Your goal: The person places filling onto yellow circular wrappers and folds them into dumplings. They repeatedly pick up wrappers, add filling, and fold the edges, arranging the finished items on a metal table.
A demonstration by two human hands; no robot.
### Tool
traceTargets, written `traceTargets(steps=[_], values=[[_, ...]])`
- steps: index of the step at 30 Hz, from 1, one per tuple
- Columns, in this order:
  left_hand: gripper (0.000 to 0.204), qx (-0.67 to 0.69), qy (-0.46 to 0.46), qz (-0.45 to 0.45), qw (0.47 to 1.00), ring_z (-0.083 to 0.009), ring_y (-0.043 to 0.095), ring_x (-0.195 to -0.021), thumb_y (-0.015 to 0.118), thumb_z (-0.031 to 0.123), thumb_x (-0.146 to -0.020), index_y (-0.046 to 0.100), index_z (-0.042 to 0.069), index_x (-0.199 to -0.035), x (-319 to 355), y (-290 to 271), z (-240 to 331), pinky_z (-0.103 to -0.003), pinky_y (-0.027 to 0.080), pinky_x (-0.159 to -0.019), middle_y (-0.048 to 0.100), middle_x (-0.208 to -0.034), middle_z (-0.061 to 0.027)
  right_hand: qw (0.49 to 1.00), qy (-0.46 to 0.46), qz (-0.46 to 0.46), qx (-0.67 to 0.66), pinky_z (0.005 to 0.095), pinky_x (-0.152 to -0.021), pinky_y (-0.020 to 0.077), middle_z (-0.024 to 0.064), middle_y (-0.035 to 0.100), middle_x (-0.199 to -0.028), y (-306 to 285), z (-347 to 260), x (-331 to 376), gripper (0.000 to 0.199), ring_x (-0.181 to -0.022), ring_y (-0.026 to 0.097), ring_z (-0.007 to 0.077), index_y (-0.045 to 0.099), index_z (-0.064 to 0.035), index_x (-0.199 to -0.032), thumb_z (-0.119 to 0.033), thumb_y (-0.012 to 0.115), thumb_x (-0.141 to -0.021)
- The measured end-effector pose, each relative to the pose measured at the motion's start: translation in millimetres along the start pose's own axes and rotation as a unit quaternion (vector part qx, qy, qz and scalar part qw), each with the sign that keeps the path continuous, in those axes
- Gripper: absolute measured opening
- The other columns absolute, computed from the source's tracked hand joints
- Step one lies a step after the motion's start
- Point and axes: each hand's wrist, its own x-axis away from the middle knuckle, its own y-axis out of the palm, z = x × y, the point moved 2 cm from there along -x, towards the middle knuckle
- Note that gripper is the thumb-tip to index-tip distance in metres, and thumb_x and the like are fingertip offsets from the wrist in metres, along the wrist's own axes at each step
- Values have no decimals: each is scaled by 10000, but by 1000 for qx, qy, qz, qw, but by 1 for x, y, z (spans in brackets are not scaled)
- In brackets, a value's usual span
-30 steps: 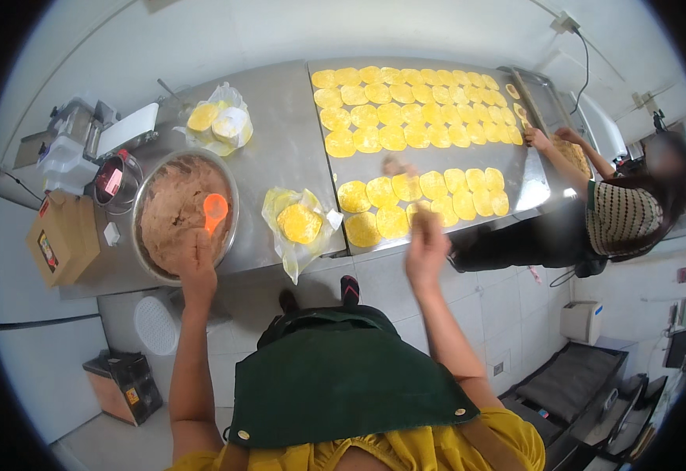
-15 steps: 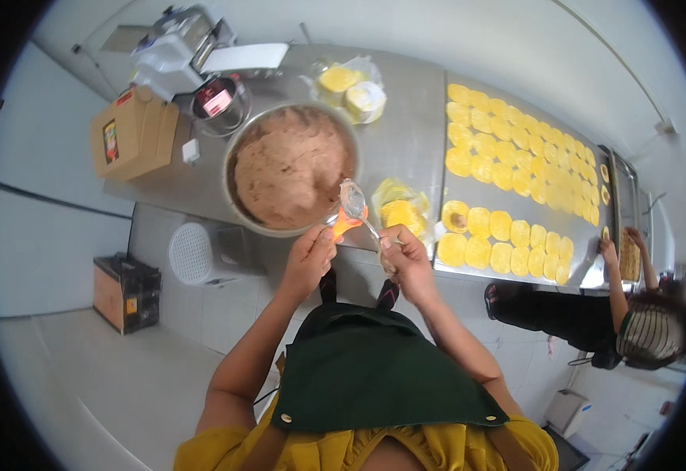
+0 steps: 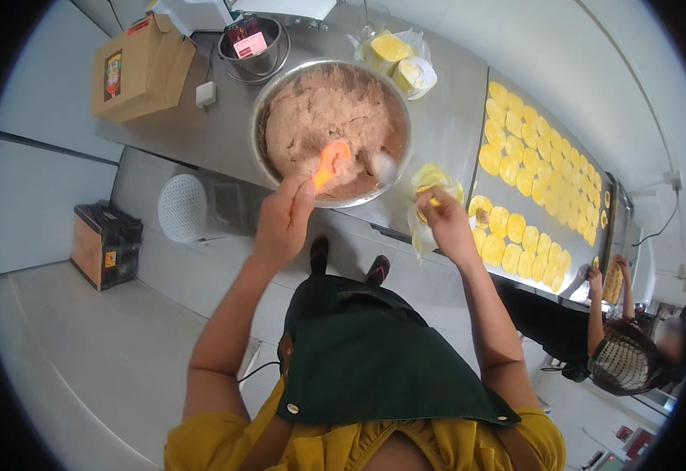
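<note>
My left hand [image 3: 286, 218] is closed round an orange spatula [image 3: 329, 166], its blade over the large metal bowl [image 3: 260, 157]. Pinkish-brown minced filling [image 3: 319, 106] fills the bowl. A metal spoon [image 3: 383, 167] rests against the filling at the bowl's right side, out of both hands. Beyond the bowl's right edge, the fingers of my right hand [image 3: 446, 216] are pinched at a stack of round yellow wrappers [image 3: 445, 182] in an opened plastic bag. They seem to grip a wrapper, partly hidden by the fingers.
Rows of yellow wrappers [image 3: 515, 165] cover the metal table to the right, one with filling on it. Another person [image 3: 629, 353] works at its far right end. More bagged wrappers [image 3: 391, 49], a metal pot [image 3: 250, 63] and a cardboard box [image 3: 135, 71] stand behind and left.
The spoon has left my right hand and is now in the bowl. My right hand has moved right to the bagged wrappers; my left has brought the spatula over the filling.
</note>
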Motion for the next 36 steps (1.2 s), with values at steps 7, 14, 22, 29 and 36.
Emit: traceTargets(steps=[7, 14, 22, 29, 36], values=[[146, -452, 193, -172, 854, -340, 630, -597, 539, 81, -815, 570, -13, -922, -37, 39, -3, -428, 506, -535, 642, -731, -183, 971, -4, 239, -16, 384, -654, 448, 170, 568, -766, 39, -2, -50, 242, -681, 564, 296, 456, -29, -1111, -228, 475, -974], [188, -395, 106, -348, 843, -364, 645, -755, 508, 128, -815, 642, -4, -825, -80, 59, -15, -464, 503, -687, 643, -756, -217, 946, -5, 315, -79, 469, -747, 442, 266, 608, -916, 82, 15, -79, 373, -829, 583, 448, 439, -23, -1161, -351, 397, -991], [209, -229, -3, -396, 889, -389, 590, -743, 478, 173, -845, 587, 0, -807, -94, 38, -4, -473, 448, -672, 604, -767, -214, 944, 29, 311, -104, 389, -730, 439, 197, 579, -857, 82, 15, -76, 286, -788, 558, 313, 480, 0, -1061, -273, 431, -994], [190, -348, 11, -338, 874, -385, 581, -729, 487, 205, -875, 553, 28, -851, -70, 68, -11, -460, 441, -649, 603, -760, -194, 948, 8, 306, -89, 437, -638, 455, 220, 614, -787, 80, 11, -76, 288, -720, 605, 401, 471, -18, -1053, -295, 429, -989], [144, -295, 40, -294, 908, -399, 593, -681, 493, 143, -865, 555, 18, -903, -68, 53, -4, -491, 446, -635, 600, -720, -216, 950, 10, 301, -86, 441, -643, 454, 225, 607, -773, 79, 12, -76, 299, -716, 604, 406, 457, -15, -1066, -302, 428, -989]])
